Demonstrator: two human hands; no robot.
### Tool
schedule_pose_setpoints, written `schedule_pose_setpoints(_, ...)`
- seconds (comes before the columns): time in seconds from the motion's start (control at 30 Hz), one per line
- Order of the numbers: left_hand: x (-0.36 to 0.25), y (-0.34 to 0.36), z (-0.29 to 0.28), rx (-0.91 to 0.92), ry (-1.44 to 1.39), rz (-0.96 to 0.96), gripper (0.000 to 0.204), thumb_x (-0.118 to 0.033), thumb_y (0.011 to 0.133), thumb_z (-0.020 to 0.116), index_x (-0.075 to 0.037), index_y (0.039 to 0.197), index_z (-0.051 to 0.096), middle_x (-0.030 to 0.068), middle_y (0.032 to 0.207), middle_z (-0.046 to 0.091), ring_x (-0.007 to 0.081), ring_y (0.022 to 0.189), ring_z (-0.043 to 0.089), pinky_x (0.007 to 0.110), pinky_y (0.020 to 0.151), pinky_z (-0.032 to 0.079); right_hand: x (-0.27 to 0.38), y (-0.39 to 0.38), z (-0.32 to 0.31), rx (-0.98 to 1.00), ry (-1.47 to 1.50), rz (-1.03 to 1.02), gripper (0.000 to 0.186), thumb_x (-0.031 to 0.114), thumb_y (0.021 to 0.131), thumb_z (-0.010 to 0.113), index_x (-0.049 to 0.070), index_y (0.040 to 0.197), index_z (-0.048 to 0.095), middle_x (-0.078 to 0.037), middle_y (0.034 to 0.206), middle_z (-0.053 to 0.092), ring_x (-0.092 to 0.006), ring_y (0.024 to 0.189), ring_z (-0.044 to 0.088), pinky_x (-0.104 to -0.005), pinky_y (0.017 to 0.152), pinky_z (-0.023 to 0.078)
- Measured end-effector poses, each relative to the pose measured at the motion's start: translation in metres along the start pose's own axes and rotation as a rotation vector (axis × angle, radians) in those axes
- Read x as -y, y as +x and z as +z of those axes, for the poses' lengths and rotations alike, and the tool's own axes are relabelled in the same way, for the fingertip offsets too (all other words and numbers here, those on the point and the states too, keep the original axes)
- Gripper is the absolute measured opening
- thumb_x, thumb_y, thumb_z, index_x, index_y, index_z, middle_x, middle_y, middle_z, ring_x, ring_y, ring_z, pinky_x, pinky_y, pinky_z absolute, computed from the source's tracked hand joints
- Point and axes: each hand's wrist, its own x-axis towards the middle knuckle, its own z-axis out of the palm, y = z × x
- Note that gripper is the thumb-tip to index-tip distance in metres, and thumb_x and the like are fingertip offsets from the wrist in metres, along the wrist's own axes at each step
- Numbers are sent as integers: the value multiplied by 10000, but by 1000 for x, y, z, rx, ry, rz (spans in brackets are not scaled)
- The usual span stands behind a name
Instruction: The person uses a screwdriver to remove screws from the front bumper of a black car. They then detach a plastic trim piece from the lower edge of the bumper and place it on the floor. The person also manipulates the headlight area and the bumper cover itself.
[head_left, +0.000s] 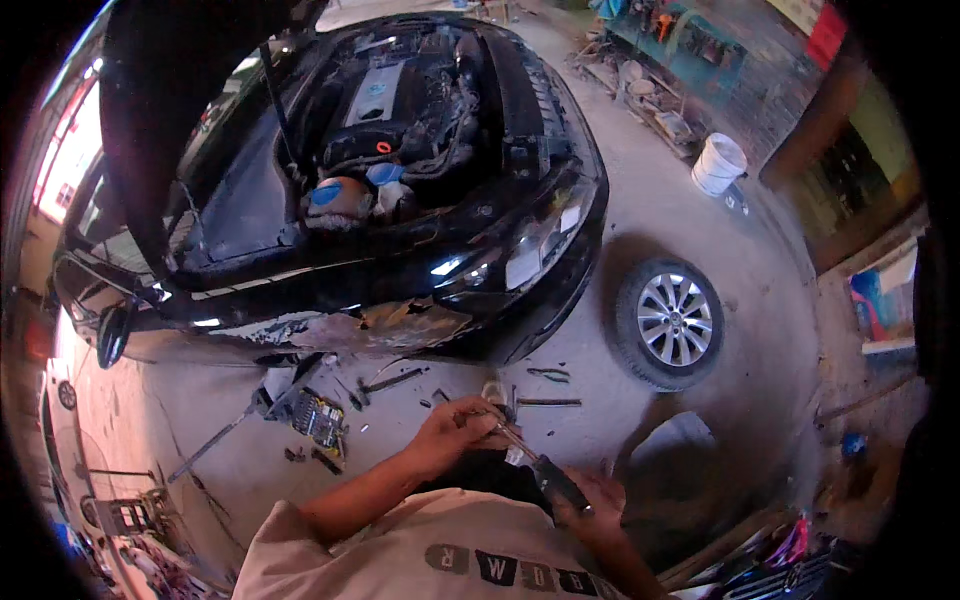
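Observation:
In front of my body I hold a hand tool with a bare metal shaft (pixel 520 443) and a black handle (pixel 562 484). My left hand (pixel 455 436) is closed, its fingers pinching the far end of the shaft. Closed around the handle is my right hand (pixel 596 492). What sits at the pinched tip is hidden by my left fingers. Beyond my hands stands a black car (pixel 380 270) with its hood up and engine (pixel 385 95) exposed. The car's near fender (pixel 420 320) is crumpled, with paint gone.
On the floor left of my hands lie an open tool case (pixel 318 420) and a jack (pixel 266 402) with a long handle. Pliers (pixel 548 375) and a long-handled tool (pixel 548 402) lie just ahead. A loose wheel (pixel 675 322) rests rightward; a white bucket (pixel 720 165) stands farther off.

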Motion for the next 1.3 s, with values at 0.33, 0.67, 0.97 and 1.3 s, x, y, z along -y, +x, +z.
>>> schedule_pose_setpoints(0.33,-44,120,16,-19,-115,90,204,-133,970,543,49,1062,547,191,1098,637,265,1056,633,349,927,528,-40,125,-45,-86,134,160,348,145,759,717,29,1084,670,-166,907,692,-270,739,679,-363,679,544)
schedule_pose_setpoints(0.67,-72,214,17,-284,-116,82,197,-156,970,543,25,1047,559,149,1014,648,265,991,657,380,877,554,-111,270,-100,279,231,258,404,114,745,738,32,1121,615,-117,913,642,-233,817,653,-345,750,521)
schedule_pose_setpoints(0.97,-22,303,45,-935,-403,156,324,-316,990,503,-28,1113,586,104,1058,669,216,990,658,331,833,502,-221,409,-133,590,210,-12,385,89,750,757,46,1106,617,-143,977,667,-244,858,671,-337,750,533)
schedule_pose_setpoints(1.3,92,339,2,-1510,-1141,381,750,-587,941,385,-19,1427,345,158,1417,459,263,1329,416,396,1073,316,-185,586,-82,852,126,-523,369,81,781,741,51,1126,615,-163,1033,680,-284,922,683,-347,765,538)
